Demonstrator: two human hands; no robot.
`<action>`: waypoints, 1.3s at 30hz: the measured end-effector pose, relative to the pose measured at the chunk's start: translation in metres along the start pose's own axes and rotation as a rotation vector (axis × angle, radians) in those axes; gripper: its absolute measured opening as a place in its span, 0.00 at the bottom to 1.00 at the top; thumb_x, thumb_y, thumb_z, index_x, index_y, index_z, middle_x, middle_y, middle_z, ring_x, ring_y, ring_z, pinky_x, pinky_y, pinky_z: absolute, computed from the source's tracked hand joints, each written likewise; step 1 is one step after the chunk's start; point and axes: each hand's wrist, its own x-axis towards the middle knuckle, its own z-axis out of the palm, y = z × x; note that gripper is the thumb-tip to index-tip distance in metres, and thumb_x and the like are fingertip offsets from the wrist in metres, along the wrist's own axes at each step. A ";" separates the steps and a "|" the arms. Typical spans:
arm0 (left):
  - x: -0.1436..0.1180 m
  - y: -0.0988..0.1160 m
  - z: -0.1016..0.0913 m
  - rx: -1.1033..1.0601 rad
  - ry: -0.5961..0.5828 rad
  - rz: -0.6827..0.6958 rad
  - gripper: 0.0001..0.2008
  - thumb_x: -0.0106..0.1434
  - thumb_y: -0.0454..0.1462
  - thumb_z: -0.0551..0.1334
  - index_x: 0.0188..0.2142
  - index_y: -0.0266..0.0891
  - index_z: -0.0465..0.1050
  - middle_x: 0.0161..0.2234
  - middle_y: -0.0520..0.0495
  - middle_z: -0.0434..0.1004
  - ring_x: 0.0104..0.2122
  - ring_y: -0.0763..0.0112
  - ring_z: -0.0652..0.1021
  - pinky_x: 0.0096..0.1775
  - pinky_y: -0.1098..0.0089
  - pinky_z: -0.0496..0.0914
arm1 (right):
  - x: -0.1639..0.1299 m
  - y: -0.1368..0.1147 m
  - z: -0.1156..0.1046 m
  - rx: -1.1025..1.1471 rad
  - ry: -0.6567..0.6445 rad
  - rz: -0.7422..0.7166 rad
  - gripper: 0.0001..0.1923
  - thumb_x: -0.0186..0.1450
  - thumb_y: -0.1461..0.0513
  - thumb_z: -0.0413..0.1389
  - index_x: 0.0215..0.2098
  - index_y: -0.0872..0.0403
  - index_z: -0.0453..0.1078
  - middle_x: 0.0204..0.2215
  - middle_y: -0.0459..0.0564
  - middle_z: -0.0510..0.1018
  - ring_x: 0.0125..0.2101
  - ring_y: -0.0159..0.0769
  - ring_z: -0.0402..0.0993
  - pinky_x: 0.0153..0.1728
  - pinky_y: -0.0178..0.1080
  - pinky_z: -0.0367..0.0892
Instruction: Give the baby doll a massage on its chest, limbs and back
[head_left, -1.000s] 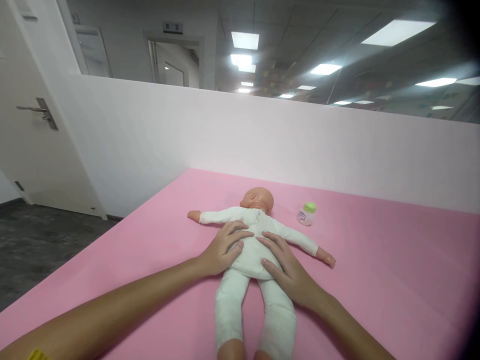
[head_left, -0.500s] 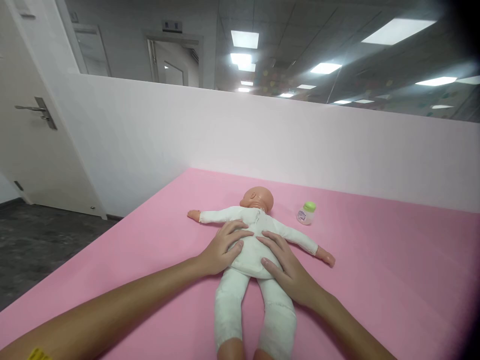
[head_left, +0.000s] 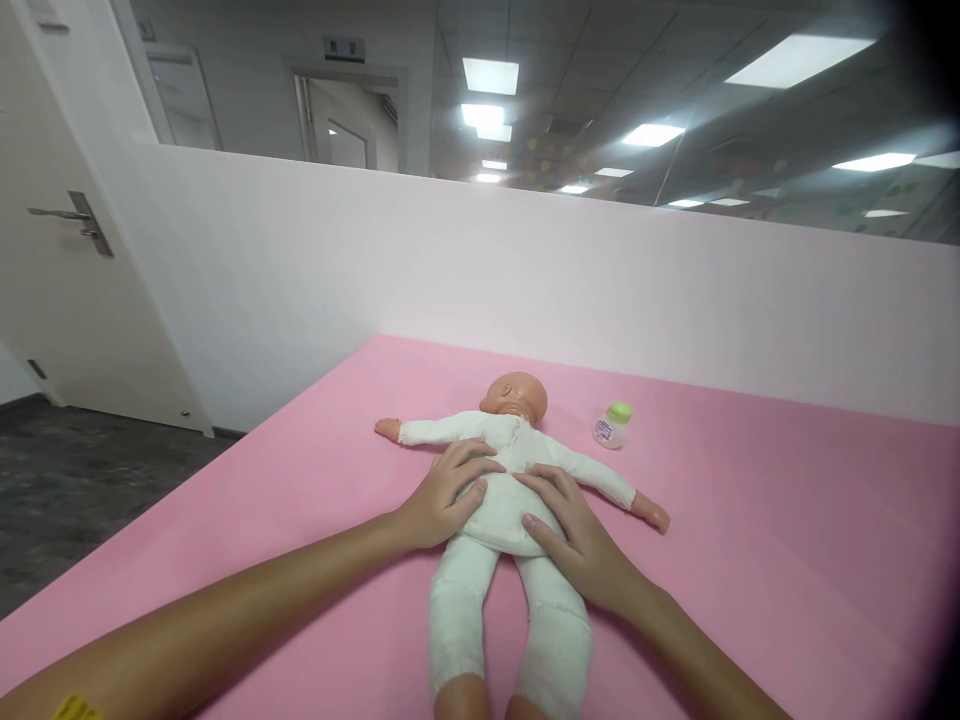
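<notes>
Doll (head_left: 504,470) lies flat on its back on pink tabletop (head_left: 750,520), roughly mid-surface, head toward the far white partition (head_left: 525,280), legs toward the camera. White cloth body, arms spread out L and R, bare plastic head and hands.

Head view, only one here: both forearms come in from the bottom edge and meet at doll's torso. Left hand (head_left: 442,495) reaches in from lower left, forearm long and low over the tabletop, wrist nearly straight; palm rests on doll's left-of-picture flank, fingers (head_left: 472,460) laid flat and slightly spread across chest/belly, thumb tucked toward the waist. Right hand (head_left: 574,530) comes from lower right, wrist bent a bit, palm on the other flank by the hip, fingers (head_left: 544,485) stretched up over the belly, thumb pointing in toward the waist. Fingertips of the two hands sit near each other on the torso, not clearly touching. Neither hand is closed round anything: fingers extended, pressing or resting on the cloth, no pinch or wrap seen.

Small bottle (head_left: 612,426) w/ green cap stands upright on tabletop, just beyond doll's arm on the right, apart from both hands. Yellow band at left forearm, bottom-left corner, mostly cut off. Door (head_left: 75,250) w/ lever handle at far left.
</notes>
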 end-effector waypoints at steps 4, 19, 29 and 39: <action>0.001 0.003 -0.001 -0.004 0.019 -0.006 0.15 0.75 0.39 0.52 0.54 0.45 0.74 0.55 0.43 0.70 0.58 0.56 0.69 0.62 0.53 0.63 | 0.001 0.001 0.001 0.006 0.025 -0.009 0.22 0.74 0.49 0.51 0.65 0.40 0.67 0.62 0.51 0.64 0.66 0.48 0.59 0.67 0.53 0.60; -0.001 0.003 -0.002 0.116 -0.045 0.021 0.29 0.73 0.42 0.56 0.71 0.50 0.57 0.72 0.45 0.52 0.72 0.48 0.50 0.69 0.44 0.46 | 0.001 0.006 0.012 0.067 0.095 0.026 0.25 0.73 0.49 0.53 0.67 0.36 0.62 0.71 0.47 0.53 0.72 0.48 0.47 0.71 0.58 0.50; -0.001 0.002 -0.001 0.066 -0.019 -0.001 0.22 0.73 0.41 0.57 0.65 0.48 0.66 0.68 0.44 0.62 0.69 0.51 0.59 0.68 0.48 0.54 | 0.002 0.011 0.013 0.095 0.125 0.060 0.25 0.72 0.48 0.56 0.66 0.39 0.66 0.72 0.47 0.56 0.74 0.50 0.44 0.72 0.61 0.46; 0.005 0.004 -0.001 -0.049 0.080 -0.047 0.09 0.72 0.42 0.57 0.43 0.41 0.73 0.41 0.46 0.76 0.45 0.59 0.73 0.52 0.57 0.65 | 0.005 0.008 0.011 0.113 0.179 -0.015 0.15 0.71 0.51 0.57 0.54 0.44 0.73 0.63 0.51 0.67 0.69 0.50 0.57 0.69 0.55 0.56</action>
